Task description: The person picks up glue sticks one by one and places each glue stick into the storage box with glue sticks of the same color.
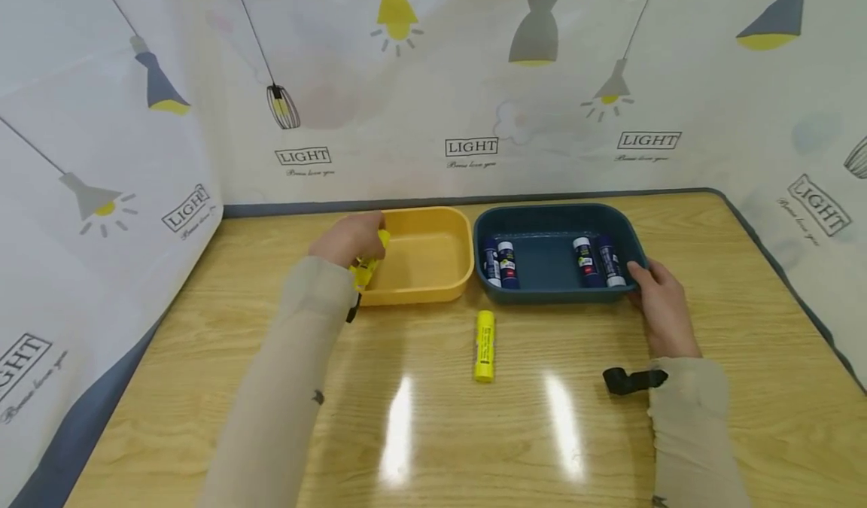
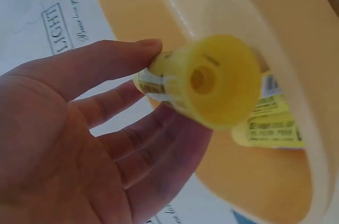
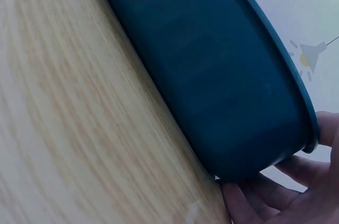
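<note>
My left hand is over the left end of the yellow tray. Between thumb and fingers it holds a yellow glue stick, whose hollow round end faces the left wrist camera. Beyond it, more yellow glue sticks lie against the tray's inner wall. My right hand grips the near right corner of the dark blue tray. Its thumb lies on the rim, and the fingers are along the outer wall, low near the table in the right wrist view.
Dark blue glue sticks with white ends lie inside the blue tray, one pair at the left and another at the right. A single yellow glue stick lies on the wooden table before the trays. A printed cloth hangs behind.
</note>
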Demonstrator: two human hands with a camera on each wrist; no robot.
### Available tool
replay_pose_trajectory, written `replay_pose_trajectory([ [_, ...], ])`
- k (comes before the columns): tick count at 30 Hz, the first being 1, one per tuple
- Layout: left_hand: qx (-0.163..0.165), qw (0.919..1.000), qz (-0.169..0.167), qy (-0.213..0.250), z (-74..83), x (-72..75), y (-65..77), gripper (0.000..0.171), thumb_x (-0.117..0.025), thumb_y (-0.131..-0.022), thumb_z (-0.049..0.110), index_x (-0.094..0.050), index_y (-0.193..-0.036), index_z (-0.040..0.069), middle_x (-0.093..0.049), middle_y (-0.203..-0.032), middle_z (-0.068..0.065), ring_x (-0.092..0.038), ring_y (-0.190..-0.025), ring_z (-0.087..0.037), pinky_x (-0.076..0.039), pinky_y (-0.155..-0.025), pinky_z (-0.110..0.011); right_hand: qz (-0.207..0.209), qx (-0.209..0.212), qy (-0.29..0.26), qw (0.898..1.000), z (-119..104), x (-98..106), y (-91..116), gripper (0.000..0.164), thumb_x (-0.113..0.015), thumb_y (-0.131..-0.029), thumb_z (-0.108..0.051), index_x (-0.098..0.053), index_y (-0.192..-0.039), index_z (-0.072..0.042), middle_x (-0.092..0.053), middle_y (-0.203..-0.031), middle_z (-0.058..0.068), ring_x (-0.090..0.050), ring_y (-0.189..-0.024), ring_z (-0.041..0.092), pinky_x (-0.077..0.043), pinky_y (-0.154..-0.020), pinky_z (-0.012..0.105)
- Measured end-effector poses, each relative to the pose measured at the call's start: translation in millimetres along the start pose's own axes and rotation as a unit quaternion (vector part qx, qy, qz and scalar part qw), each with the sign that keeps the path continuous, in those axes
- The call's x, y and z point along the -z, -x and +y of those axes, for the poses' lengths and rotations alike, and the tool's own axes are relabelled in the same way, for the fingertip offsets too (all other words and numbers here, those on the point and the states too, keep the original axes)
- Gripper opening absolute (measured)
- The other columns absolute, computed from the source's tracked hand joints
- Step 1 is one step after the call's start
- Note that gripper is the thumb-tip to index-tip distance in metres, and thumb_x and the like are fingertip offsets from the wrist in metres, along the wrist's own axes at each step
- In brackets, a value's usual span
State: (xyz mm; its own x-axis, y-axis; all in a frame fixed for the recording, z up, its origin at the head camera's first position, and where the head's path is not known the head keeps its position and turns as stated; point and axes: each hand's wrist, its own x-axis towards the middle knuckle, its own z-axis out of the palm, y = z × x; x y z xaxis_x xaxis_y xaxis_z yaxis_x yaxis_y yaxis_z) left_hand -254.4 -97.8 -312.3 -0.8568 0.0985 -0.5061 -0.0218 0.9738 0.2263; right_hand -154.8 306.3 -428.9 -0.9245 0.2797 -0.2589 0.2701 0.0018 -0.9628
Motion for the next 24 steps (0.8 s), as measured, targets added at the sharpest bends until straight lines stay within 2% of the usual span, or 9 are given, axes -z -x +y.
replay_pose_trajectory([
  [4, 0.028, 0.9996, 0.008, 0.000, -1.5, -5.5, -6.6, 0.047, -0.057, -0.082, 0.013, -0.044, -0.127, 0.018, -0.051, -0.114, -0.006, -0.050, -0.089, -0.027, -0.041, -0.071, -0.045, 0.005, -0.002, -0.008, 1.000, -0.6, -1.1, 1.1, 0.066, -0.048, -0.087, -0.046, -0.029, -0.140, -0.013, -0.032, -0.136, 0.013, -0.040, -0.112, 0.014, -0.032, -0.098, 0.029],
  [7, 0.039, 0.9989, 0.020, -0.016, -2.4, -8.6, -9.7, 0.041, -0.057, -0.080, 0.012, -0.047, -0.120, 0.018, -0.051, -0.113, -0.005, -0.047, -0.092, -0.026, -0.038, -0.075, -0.051, 0.012, 0.003, 0.015, 1.000, 1.8, -1.0, -0.9, 0.067, -0.047, -0.087, -0.049, -0.029, -0.140, -0.013, -0.033, -0.137, 0.012, -0.041, -0.111, 0.012, -0.035, -0.096, 0.027],
  [10, 0.037, 0.9980, 0.028, -0.042, -3.5, -10.1, -10.8, 0.031, -0.056, -0.079, 0.008, -0.048, -0.109, 0.014, -0.052, -0.110, -0.007, -0.047, -0.093, -0.026, -0.041, -0.078, -0.048, 0.014, -0.005, 0.019, 1.000, 4.1, -1.2, -2.9, 0.068, -0.048, -0.085, -0.052, -0.031, -0.140, -0.016, -0.034, -0.136, 0.009, -0.041, -0.111, 0.010, -0.036, -0.093, 0.023],
  [13, 0.020, 0.9968, 0.036, -0.068, -3.7, -11.6, -11.3, 0.025, -0.054, -0.079, 0.004, -0.049, -0.102, 0.009, -0.054, -0.104, -0.010, -0.049, -0.089, -0.026, -0.044, -0.076, -0.042, 0.008, -0.012, 0.021, 1.000, 3.1, -1.1, -2.6, 0.070, -0.047, -0.084, -0.054, -0.028, -0.141, -0.018, -0.031, -0.139, 0.008, -0.039, -0.114, 0.010, -0.034, -0.097, 0.025],
  [17, 0.001, 0.9953, 0.048, -0.085, -2.6, -16.0, -13.1, 0.029, -0.051, -0.081, 0.003, -0.049, -0.110, 0.005, -0.055, -0.103, -0.014, -0.050, -0.085, -0.026, -0.044, -0.074, -0.040, 0.005, -0.011, 0.011, 1.000, -0.1, -1.2, -1.0, 0.069, -0.046, -0.086, -0.051, -0.026, -0.142, -0.016, -0.028, -0.141, 0.010, -0.037, -0.118, 0.014, -0.027, -0.102, 0.034],
  [20, 0.004, 0.9937, 0.058, -0.096, -1.6, -19.8, -14.8, 0.029, -0.049, -0.083, 0.004, -0.050, -0.112, 0.005, -0.056, -0.105, -0.015, -0.050, -0.084, -0.026, -0.045, -0.073, -0.039, 0.006, -0.012, 0.008, 1.000, -0.9, -1.6, -0.6, 0.068, -0.046, -0.087, -0.050, -0.025, -0.142, -0.015, -0.028, -0.141, 0.011, -0.036, -0.119, 0.015, -0.026, -0.102, 0.036],
  [24, 0.004, 0.9909, 0.076, -0.111, 0.7, -22.5, -15.4, 0.022, -0.048, -0.082, 0.003, -0.056, -0.103, 0.003, -0.058, -0.099, -0.014, -0.051, -0.081, -0.025, -0.046, -0.069, -0.038, 0.014, -0.013, 0.024, 1.000, -0.4, -2.4, -0.5, 0.068, -0.044, -0.087, -0.052, -0.026, -0.142, -0.016, -0.030, -0.140, 0.011, -0.037, -0.117, 0.014, -0.029, -0.101, 0.033],
])
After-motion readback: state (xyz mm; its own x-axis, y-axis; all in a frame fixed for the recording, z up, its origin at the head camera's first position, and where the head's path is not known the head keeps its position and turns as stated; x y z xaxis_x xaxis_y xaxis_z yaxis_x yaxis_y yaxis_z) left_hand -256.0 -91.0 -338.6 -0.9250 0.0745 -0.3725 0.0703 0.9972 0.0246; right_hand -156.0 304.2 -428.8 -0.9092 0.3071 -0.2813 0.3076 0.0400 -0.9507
